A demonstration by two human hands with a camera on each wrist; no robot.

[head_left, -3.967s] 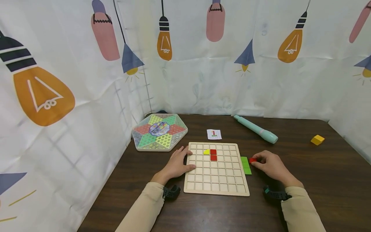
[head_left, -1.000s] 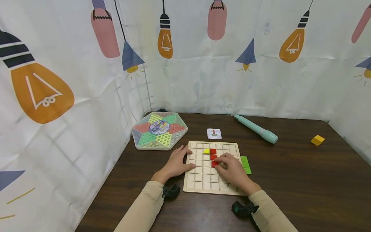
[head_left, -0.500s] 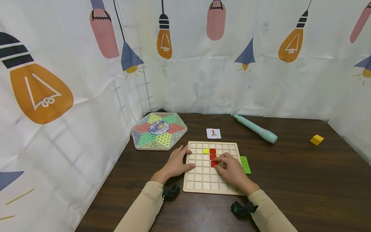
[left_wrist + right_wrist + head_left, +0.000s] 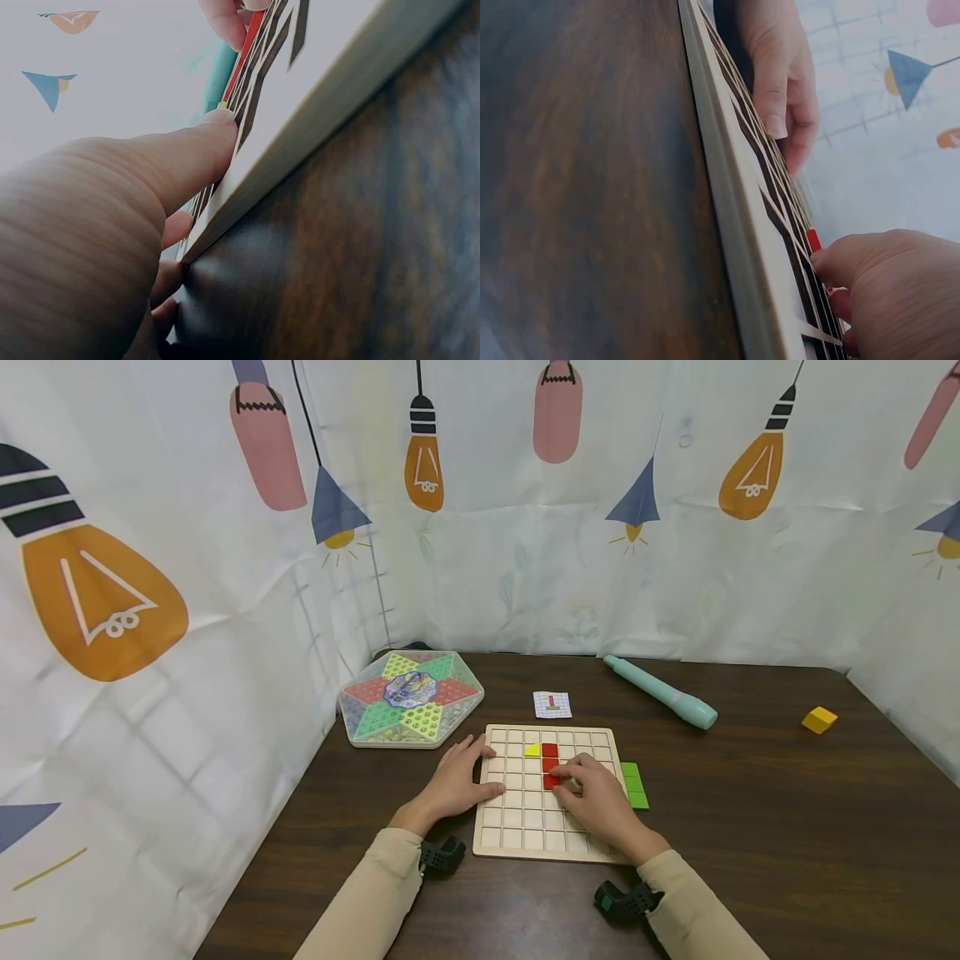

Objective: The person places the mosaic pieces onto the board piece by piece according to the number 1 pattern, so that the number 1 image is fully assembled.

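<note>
A light wooden grid board (image 4: 517,841) lies on the dark table. In one column of its cells stand red square tiles (image 4: 550,750), with a yellow triangular tile (image 4: 532,750) beside the top one. My right hand (image 4: 600,800) pinches the lowest red tile (image 4: 551,782) between thumb and fingertips, at the cell below the other two. My left hand (image 4: 450,783) rests on the board's left edge, thumb on the top face; in the left wrist view the thumb (image 4: 199,154) lies over the rim and other fingers are at the side.
Green tiles (image 4: 634,785) lie against the board's right edge. Behind it is a small card with a grid pattern (image 4: 552,704). A hexagonal game box (image 4: 412,699) stands at back left, a mint-green tube (image 4: 663,693) at back right, and a yellow block (image 4: 819,720) far right.
Since four seconds ago my right hand has brought a red tile leftward from beside the green tiles onto the board. Over the last second both hands have stayed almost still.
</note>
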